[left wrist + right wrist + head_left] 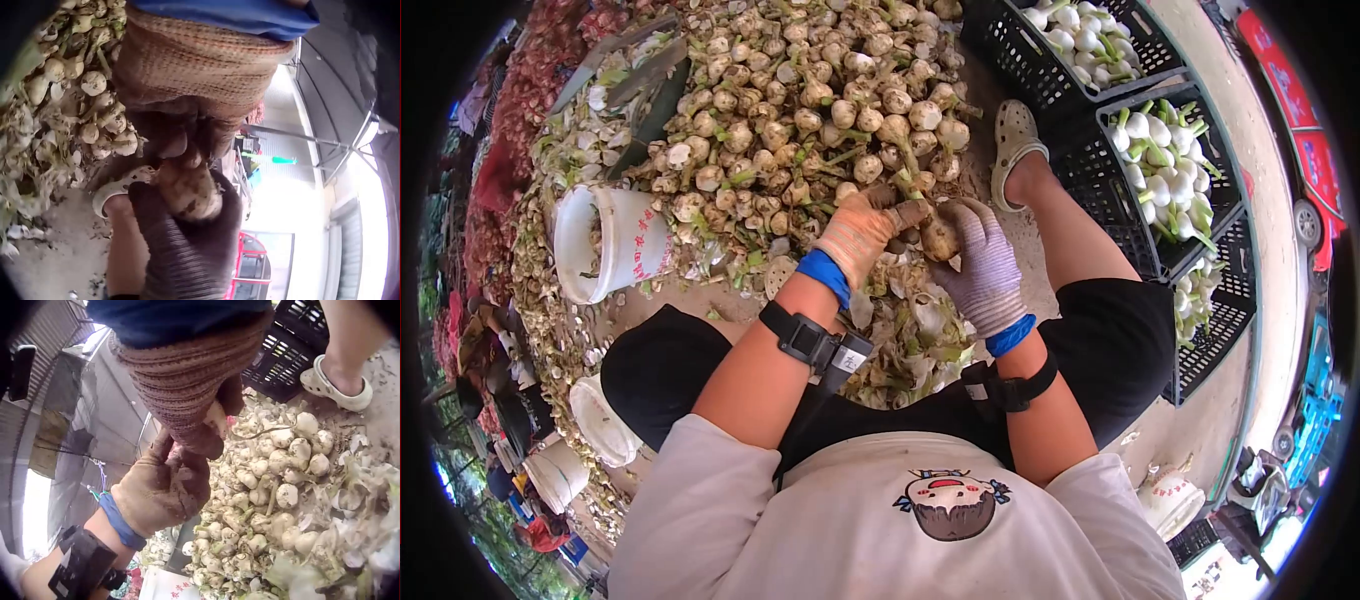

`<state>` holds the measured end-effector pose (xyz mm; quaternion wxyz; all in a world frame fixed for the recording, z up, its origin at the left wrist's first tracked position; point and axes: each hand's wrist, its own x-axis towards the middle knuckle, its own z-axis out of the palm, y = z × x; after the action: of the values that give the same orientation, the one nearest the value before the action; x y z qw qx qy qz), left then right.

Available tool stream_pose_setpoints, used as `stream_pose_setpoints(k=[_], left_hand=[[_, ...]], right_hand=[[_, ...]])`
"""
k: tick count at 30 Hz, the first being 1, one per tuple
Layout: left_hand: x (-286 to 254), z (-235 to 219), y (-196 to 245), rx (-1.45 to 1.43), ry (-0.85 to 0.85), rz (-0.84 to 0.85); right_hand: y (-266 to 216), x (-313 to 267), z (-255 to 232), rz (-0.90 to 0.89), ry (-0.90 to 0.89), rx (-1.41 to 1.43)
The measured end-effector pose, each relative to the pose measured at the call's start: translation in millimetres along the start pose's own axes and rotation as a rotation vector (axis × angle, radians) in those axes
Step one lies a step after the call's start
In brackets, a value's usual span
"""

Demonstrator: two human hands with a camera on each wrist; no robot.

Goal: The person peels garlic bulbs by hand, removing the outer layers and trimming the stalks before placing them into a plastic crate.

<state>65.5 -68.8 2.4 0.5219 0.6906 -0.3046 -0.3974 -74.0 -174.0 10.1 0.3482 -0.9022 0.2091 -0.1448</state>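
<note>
A dirty bulb with its stem (pixel 940 238) is held between two gloved hands over the pile. My left hand (pixel 866 228), in a stained orange glove, pinches the stem end just above the bulb. My right hand (pixel 983 268), in a pale knitted glove, curls its fingers and thumb round the bulb. The left wrist view shows the brown, soil-specked bulb (pixel 195 192) in the right hand's grasp (pixel 187 237), the left fingers touching its top. In the right wrist view the hands meet and mostly hide the bulb.
Unpeeled bulbs (pixel 800 110) are heaped ahead, with loose skins (pixel 910 335) between the legs. Black crates (pixel 1165 180) of clean white bulbs stand at the right. A white bucket (pixel 635 240) lies tilted at the left; a clogged foot (pixel 1017 145) is beside the pile.
</note>
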Motion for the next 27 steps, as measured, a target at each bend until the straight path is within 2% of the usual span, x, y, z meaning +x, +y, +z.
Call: stream_pose_setpoints(k=[1, 4, 5, 6, 8, 9, 10, 12, 13, 14, 16, 17, 18, 20, 21, 22, 23, 24, 25, 27], left_hand=[[-6.4, 3.9, 11.6, -0.438, 0.068, -0.315], [-15.9, 3.6, 21.6, -0.330, -0.028, -0.328], [-18.8, 3.8, 12.7, -0.250, -0.034, -0.156], [-21.2, 6.0, 15.6, -0.250, -0.037, -0.152], [-24.7, 9.0, 22.0, -0.447, 0.027, -0.250], [-26.3, 10.1, 21.1, -0.416, 0.056, -0.159], [-27.3, 12.7, 21.1, -0.417, 0.056, -0.157], [-29.4, 22.0, 28.6, -0.456, 0.088, -0.153], [-33.2, 23.3, 45.0, -0.162, 0.052, -0.182], [-36.4, 25.7, 44.2, -0.164, 0.055, -0.183], [-41.2, 28.7, 39.8, -0.369, -0.196, -0.115], [-37.3, 24.0, 29.7, -0.363, -0.281, -0.118], [-31.2, 20.5, 18.8, -0.362, -0.281, -0.119], [-18.2, 18.5, -3.3, 0.214, -0.033, 0.553], [-13.8, 20.0, -13.9, -0.352, -0.026, 0.134], [-5.6, 13.5, -25.8, -0.349, -0.026, 0.133], [2.7, 1.1, -37.6, -0.523, 0.045, 0.028], [5.9, -6.2, -31.5, -0.697, 0.120, -0.075], [-1.2, -7.3, -28.4, -0.499, 0.178, -0.070], [-4.0, 6.4, -20.3, -0.405, 0.201, -0.082]], right_hand=[[1.2, -3.7, -2.0, -0.012, -0.008, -0.006], [-3.7, -10.9, -7.4, -0.017, 0.027, 0.046], [-5.4, -13.6, -8.9, -0.009, 0.056, 0.110], [-6.3, -16.4, -10.3, -0.010, 0.060, 0.106], [-6.7, -20.1, -11.5, 0.351, -0.080, 1.033], [-3.4, -19.7, -11.8, 0.385, -0.131, 1.190], [0.7, -19.5, -12.6, 0.383, -0.130, 1.188], [13.8, -19.4, -13.5, 0.554, -0.428, 2.055], [21.2, -17.6, -13.8, 0.536, -0.542, 1.996], [24.0, -19.5, -8.2, 0.538, -0.546, 1.995], [3.5, -17.2, 0.5, 0.665, 0.195, 1.199], [-2.4, -17.8, 1.0, 0.303, 0.406, 0.755], [-5.9, -17.7, -2.9, 0.304, 0.407, 0.755], [-13.7, -17.4, -13.4, 0.340, 0.286, 0.813], [-20.1, -15.0, -18.8, 0.633, 0.217, 1.055], [-4.9, -11.5, -18.0, 0.719, 0.236, 1.128], [7.0, -15.5, -24.8, 0.734, 0.085, 1.107], [9.6, -14.8, -31.4, 0.742, -0.068, 1.079], [8.8, -14.7, -24.7, 0.742, -0.066, 1.080], [2.8, -20.7, -4.1, 0.492, -0.020, 1.206]])
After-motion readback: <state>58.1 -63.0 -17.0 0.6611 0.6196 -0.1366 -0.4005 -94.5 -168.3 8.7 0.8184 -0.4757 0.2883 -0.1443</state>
